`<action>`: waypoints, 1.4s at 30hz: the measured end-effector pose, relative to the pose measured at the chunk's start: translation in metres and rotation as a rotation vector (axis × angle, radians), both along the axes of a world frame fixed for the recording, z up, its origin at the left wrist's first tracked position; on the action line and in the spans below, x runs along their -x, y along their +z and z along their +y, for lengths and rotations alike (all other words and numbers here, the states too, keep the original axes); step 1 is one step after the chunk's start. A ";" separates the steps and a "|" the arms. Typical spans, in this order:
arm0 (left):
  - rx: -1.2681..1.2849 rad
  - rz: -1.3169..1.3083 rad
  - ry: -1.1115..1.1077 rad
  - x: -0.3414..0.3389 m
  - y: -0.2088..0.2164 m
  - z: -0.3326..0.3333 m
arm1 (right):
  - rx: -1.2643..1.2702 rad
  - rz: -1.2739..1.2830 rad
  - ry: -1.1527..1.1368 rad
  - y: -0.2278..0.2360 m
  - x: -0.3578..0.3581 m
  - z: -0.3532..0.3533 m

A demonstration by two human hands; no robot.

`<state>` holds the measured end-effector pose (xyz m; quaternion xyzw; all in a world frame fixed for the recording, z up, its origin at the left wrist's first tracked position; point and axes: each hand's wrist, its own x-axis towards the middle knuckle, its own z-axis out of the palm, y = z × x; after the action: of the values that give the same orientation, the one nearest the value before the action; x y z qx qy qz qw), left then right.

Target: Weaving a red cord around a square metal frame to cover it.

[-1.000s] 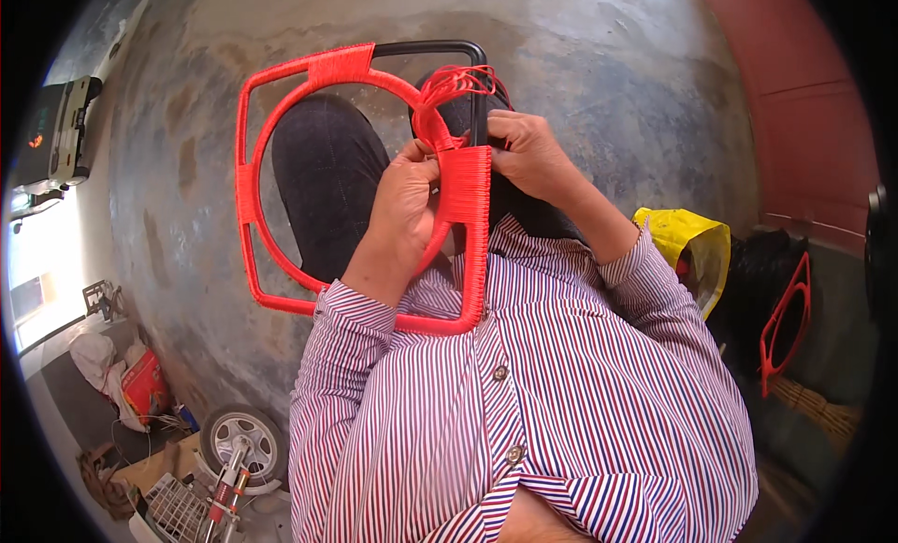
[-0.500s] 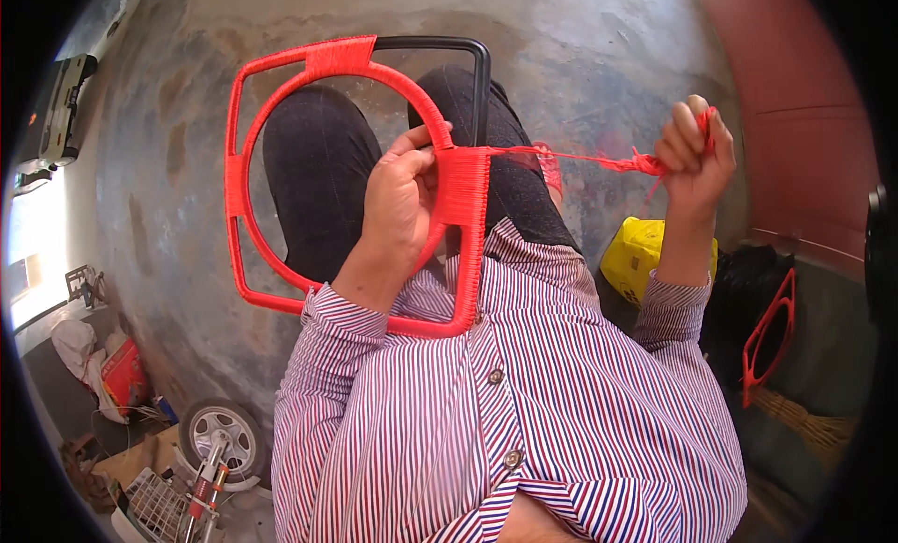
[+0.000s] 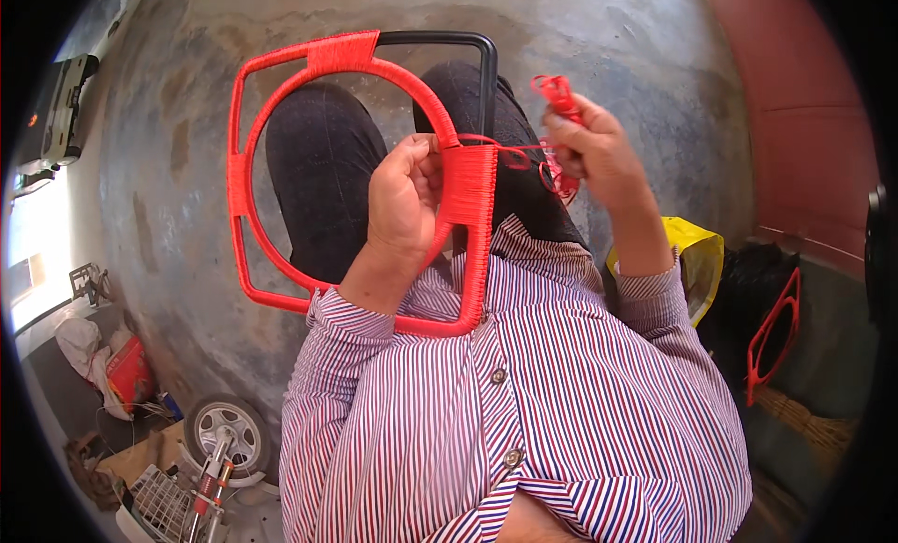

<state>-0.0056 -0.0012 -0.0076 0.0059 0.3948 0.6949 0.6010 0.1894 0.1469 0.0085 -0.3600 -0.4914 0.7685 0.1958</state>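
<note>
A square metal frame with an inner ring [image 3: 412, 89] rests across my lap, mostly wrapped in glossy red cord. Its far right corner shows a bare black bar [image 3: 489, 85]. My left hand [image 3: 402, 202] reaches through the ring and grips its right side beside a wide wrapped band [image 3: 470, 186]. To the right of the frame, my right hand [image 3: 603, 155] is closed round a bunch of red cord [image 3: 559, 96], its outline blurred. From that hand a loose, curling strand [image 3: 513, 156] runs to the band's upper edge.
At my right are a yellow bag [image 3: 697, 262], black plastic [image 3: 734, 272] and another red frame [image 3: 751, 356]. A small wheel [image 3: 227, 435], a wire basket [image 3: 159, 504] and a red-and-white sack [image 3: 126, 370] lie at the lower left. A dark red panel [image 3: 804, 122] stands far right.
My right hand has come left toward the frame with the bunch of cord. The strand, stretched taut before, now hangs slacker and curls. My left hand keeps its grip.
</note>
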 end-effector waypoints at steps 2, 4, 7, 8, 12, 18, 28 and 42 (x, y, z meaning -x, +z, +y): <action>0.016 -0.015 0.019 -0.003 0.006 0.002 | 0.067 0.081 -0.078 0.000 -0.018 0.015; 0.017 -0.019 0.027 -0.004 0.006 0.002 | 0.058 0.108 -0.155 0.001 -0.032 0.025; 0.010 -0.019 0.027 -0.004 0.006 0.002 | -0.096 0.016 -0.177 -0.006 -0.035 0.033; 0.013 -0.027 0.035 -0.006 0.010 0.003 | -0.234 -0.092 -0.173 -0.008 -0.033 0.031; -0.030 0.013 0.038 -0.007 0.007 0.005 | -0.466 -0.179 -0.107 -0.005 0.007 -0.001; -0.023 0.022 0.010 -0.005 0.006 0.001 | -0.250 0.017 0.004 -0.005 0.035 -0.024; -0.041 -0.011 -0.001 -0.007 0.014 0.003 | 0.177 0.248 -0.033 -0.009 0.019 -0.012; -0.068 0.060 -0.125 -0.008 0.015 0.005 | 0.218 0.280 -0.040 -0.007 0.016 -0.013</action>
<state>0.0027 0.0037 0.0076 0.0718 0.3874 0.6686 0.6306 0.1734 0.1342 0.0019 -0.2781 -0.3659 0.8559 0.2372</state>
